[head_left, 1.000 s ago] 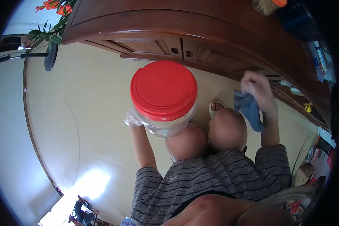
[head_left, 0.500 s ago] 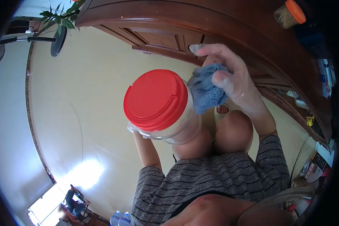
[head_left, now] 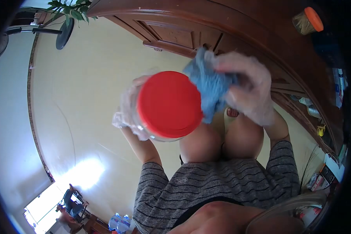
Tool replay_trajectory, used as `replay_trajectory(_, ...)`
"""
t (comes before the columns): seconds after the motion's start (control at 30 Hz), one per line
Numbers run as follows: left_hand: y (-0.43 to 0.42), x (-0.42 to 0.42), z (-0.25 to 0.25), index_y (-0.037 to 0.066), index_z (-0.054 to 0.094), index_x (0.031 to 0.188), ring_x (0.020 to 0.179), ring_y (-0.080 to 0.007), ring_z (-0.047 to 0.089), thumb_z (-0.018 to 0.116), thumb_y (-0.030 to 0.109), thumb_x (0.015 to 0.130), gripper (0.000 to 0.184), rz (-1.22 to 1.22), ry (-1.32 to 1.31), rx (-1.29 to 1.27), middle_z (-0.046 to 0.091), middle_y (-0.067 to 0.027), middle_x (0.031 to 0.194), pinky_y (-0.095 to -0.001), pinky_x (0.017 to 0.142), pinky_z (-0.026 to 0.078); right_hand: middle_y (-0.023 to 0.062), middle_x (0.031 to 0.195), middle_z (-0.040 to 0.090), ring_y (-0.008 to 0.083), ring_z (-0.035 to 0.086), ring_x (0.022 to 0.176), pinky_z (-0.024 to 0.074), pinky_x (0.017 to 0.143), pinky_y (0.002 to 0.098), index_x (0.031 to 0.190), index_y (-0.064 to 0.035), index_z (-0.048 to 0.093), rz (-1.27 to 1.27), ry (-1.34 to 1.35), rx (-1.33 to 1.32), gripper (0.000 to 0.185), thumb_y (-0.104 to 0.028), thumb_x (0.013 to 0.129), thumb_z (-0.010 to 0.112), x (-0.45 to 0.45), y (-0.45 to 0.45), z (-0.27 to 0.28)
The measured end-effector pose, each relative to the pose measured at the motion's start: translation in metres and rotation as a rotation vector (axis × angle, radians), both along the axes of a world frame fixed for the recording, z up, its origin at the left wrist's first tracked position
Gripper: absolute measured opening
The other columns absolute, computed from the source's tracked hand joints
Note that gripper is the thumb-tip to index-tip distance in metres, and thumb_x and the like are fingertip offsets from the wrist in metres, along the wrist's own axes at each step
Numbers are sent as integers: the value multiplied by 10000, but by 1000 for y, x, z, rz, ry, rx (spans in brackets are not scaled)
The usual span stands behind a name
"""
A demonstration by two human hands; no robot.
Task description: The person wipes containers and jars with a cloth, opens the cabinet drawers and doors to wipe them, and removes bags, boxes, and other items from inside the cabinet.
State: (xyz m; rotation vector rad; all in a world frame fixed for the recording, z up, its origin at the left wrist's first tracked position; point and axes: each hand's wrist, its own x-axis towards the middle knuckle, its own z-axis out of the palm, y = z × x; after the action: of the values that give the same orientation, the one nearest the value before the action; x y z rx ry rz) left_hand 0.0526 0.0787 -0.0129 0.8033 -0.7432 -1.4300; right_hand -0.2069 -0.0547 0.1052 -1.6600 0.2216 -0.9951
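A clear plastic jar with a red lid (head_left: 169,104) is held up in front of me, its lid facing the camera. My left hand (head_left: 132,103), in a thin clear glove, grips the jar's side from the left; the lid hides part of the fingers. In my right hand (head_left: 251,85), gloved too and blurred by motion, a blue cloth (head_left: 210,84) is bunched between the fingers. The cloth's left edge is at the lid's right rim; I cannot tell whether it presses on it.
A dark wooden cabinet (head_left: 175,35) curves along the top and right. On it stands a small orange-lidded container of toothpicks (head_left: 309,20). Water bottles (head_left: 119,222) stand at the lower left, and a plant (head_left: 72,9) shows at the upper left.
The jar has turned so its lid faces the camera more squarely, and shifted slightly right. My right hand and the cloth have moved along its side. More of my left hand shows.
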Motion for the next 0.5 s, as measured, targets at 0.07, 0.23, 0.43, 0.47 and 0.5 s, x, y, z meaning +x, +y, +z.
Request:
replay_trajectory(0.07, -8, -2, -4, -1, 381, 1286, 1158, -226, 447, 854, 376, 339, 1124, -88, -82, 45, 457, -116, 1255, -333, 1013, 311, 150, 975, 627, 216, 634, 858, 512, 765, 306, 1067, -22, 577, -129, 36, -122, 280, -17, 788, 570, 10, -5, -3)
replay_trajectory(0.23, -20, -16, -22, -4, 382, 1283, 1163, -231, 442, 869, 382, 303, 1160, -225, -178, 101, 451, -116, 1262, -344, 1018, 311, 138, 865, 626, 254, 628, 759, 508, 706, 346, 960, -42, 566, -256, 384, -81, 181, -119, 801, 606, 46, 26, -57)
replay_trajectory(0.43, -19, -14, -20, -7, 384, 1279, 1170, -237, 437, 886, 390, 261, 1203, -236, -206, 160, 443, -115, 1270, -357, 1023, 310, 110, 746, 606, 254, 610, 645, 499, 581, 379, 864, -77, 548, -101, 422, -326, 232, -257, 762, 652, 15, 47, -51)
replay_trajectory(0.47, -20, -13, -22, -7, 384, 1279, 1171, -238, 436, 889, 391, 254, 1211, -257, -193, 162, 442, -114, 1272, -359, 1024, 310, 108, 738, 606, 250, 610, 635, 499, 569, 381, 858, -76, 548, -87, 414, -381, 230, -260, 764, 647, 8, 47, -54)
replay_trajectory(0.5, -22, -13, -24, -8, 384, 1278, 1173, -239, 436, 892, 393, 246, 1218, -273, -190, 167, 441, -114, 1273, -361, 1025, 310, 107, 731, 605, 246, 609, 624, 498, 557, 384, 853, -75, 547, -74, 404, -439, 228, -263, 765, 642, 6, 47, -57)
